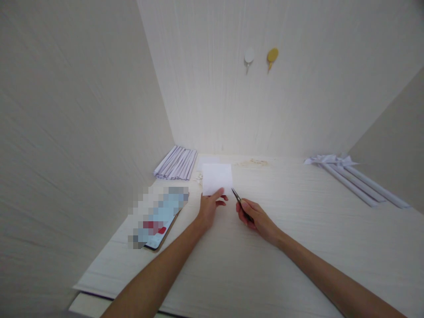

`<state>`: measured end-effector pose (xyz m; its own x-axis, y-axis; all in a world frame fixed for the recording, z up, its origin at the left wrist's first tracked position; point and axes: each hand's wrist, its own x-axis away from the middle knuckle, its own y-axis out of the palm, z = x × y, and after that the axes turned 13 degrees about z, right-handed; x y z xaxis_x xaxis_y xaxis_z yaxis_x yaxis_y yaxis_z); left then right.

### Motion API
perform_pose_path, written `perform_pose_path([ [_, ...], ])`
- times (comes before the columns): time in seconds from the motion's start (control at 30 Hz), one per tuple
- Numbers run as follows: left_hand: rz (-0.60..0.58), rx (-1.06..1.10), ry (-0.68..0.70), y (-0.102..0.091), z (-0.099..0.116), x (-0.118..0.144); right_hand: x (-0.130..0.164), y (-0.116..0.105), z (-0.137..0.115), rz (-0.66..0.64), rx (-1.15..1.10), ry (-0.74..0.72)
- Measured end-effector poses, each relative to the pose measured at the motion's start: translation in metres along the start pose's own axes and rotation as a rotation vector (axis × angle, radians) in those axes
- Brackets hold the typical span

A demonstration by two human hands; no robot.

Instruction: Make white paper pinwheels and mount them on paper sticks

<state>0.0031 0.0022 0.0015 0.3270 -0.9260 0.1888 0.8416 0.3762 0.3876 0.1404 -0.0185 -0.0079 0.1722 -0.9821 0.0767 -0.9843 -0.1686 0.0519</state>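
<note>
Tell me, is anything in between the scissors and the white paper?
Nothing visible is. The right hand holds the scissors, whose closed tips point at the lower right corner of the white paper, held by the left hand. Only bare table shows in the small gap.

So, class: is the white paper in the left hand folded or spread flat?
Spread flat: the white paper shows one smooth rectangle, pinched by the left hand.

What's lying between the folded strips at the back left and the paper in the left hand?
Head view: only small pale scraps on bare desk between the strips and the paper held by the left hand.
</note>
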Motion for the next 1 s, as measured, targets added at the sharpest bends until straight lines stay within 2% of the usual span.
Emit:
perform_pose_path([
  [0.07, 0.021, 0.020, -0.014, -0.001, 0.002, -0.001, 0.001, 0.000, 0.000, -0.010, -0.055, -0.019],
  [0.23, -0.029, -0.021, 0.021, -0.001, 0.003, 0.001, 0.004, 0.001, -0.004, 0.042, -0.131, -0.041],
  [0.47, -0.119, -0.091, 0.086, -0.003, 0.003, 0.004, 0.003, 0.012, -0.001, 0.351, -0.221, -0.039],
  [0.53, -0.152, -0.121, 0.096, -0.003, 0.002, 0.006, 0.002, 0.015, 0.000, 0.403, -0.202, -0.064],
  [0.7, -0.299, -0.275, 0.157, -0.002, 0.002, 0.010, 0.001, 0.017, 0.002, 0.394, -0.109, -0.120],
  [0.77, -0.324, -0.313, 0.170, -0.002, 0.002, 0.010, 0.001, 0.016, 0.002, 0.406, -0.081, -0.159],
  [1.0, -0.199, -0.255, 0.086, -0.002, -0.004, 0.011, 0.001, 0.016, 0.001, 0.386, 0.115, -0.295],
])
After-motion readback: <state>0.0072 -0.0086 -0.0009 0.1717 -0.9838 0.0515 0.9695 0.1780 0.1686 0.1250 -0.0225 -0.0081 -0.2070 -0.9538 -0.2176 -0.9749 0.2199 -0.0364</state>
